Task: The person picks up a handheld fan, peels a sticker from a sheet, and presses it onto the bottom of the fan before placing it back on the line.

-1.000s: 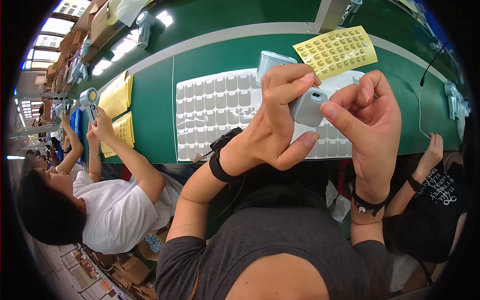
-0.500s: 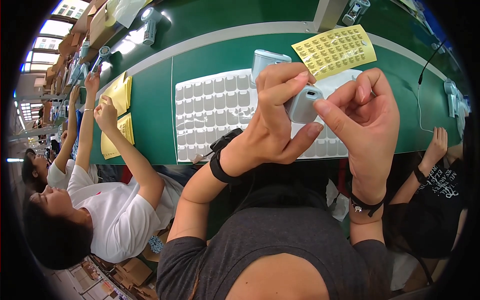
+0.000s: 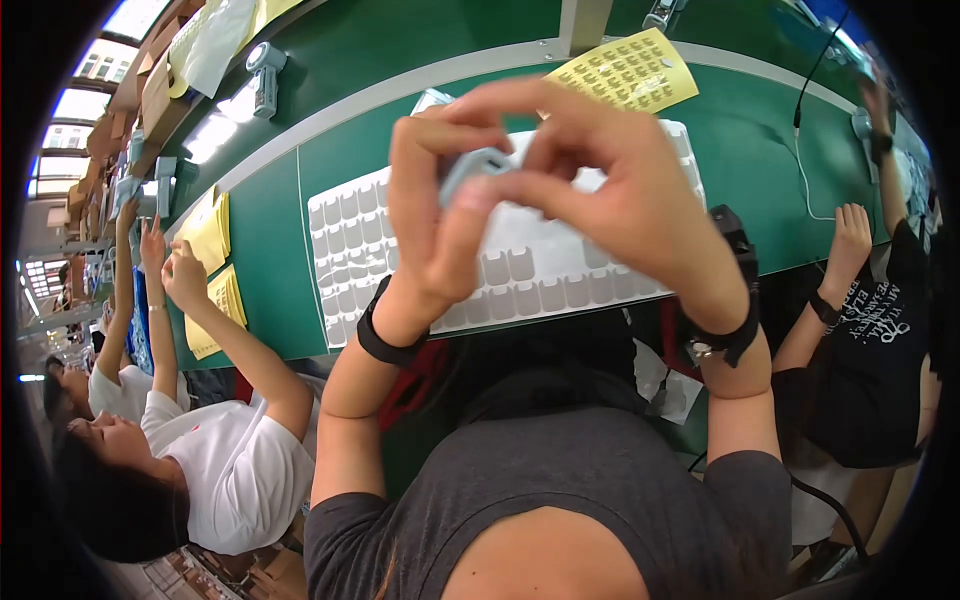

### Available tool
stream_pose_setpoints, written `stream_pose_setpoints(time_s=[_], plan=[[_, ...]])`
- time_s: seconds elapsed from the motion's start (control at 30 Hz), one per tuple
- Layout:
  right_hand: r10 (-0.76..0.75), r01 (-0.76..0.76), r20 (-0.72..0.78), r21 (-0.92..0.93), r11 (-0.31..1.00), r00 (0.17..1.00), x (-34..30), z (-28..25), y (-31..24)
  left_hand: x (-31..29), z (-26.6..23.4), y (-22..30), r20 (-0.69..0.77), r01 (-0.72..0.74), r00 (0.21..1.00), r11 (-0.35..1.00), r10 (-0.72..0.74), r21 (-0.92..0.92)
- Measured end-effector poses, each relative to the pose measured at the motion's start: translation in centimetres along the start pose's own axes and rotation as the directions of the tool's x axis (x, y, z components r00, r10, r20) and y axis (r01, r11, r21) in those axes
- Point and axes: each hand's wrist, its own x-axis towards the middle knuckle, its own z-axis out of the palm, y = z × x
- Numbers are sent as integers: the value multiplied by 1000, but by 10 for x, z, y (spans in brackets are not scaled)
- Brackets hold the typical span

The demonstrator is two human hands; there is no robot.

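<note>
My left hand point(image 3: 425, 215) is closed around a small light blue plastic device point(image 3: 468, 172) with rounded corners and a small dark slot in its end. Against that end presses the thumb of my right hand point(image 3: 625, 185), its fingers curled over the device; motion blurs them, and anything small between them is hidden. Under both hands lies a white sheet of grey rounded stickers point(image 3: 348, 238), with a bare white stretch in its middle. A second light blue device point(image 3: 432, 99) shows partly behind my left hand. Beyond my right hand rests a yellow sheet of small dark stickers point(image 3: 640, 72).
A metal rail point(image 3: 400, 108) crosses the green table point(image 3: 268, 200). Yellow sheets point(image 3: 222, 315) lie at the left beside a co-worker in a white shirt point(image 3: 235, 465). Past the rail stands a light blue handheld device point(image 3: 265, 80). At right, another co-worker's hand point(image 3: 850, 235) rests near a white cable point(image 3: 803, 180).
Both hands have moved left with the light blue device, and my right hand has come across closer to my left. The device is tilted differently. The view has shifted somewhat.
</note>
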Motion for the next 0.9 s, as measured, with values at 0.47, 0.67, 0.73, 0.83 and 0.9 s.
stream_pose_setpoints(time_s=[0.47, 0.67, 0.73, 0.83, 0.9], plan=[[-427, 378, -161, -266, 887, 890, 22, 22, 1, 19, 2, 1, -94, 284, 925, 833, -368, -475], [-458, 362, -134, -440, 822, 879, 79, 13, 24, 54, -40, -44, -12, 394, 912, 885, -410, -249], [-621, 325, -13, -843, 429, 784, 109, 12, 52, 73, -73, -71, -163, 466, 885, 846, -437, 260], [-594, 285, 87, -926, 248, 800, 153, 14, 77, 72, -153, -142, -380, 510, 848, 373, -369, 775], [-584, 239, 86, -952, 190, 807, 173, 16, 99, 71, -177, -171, -549, 627, 696, 19, -462, 779]])
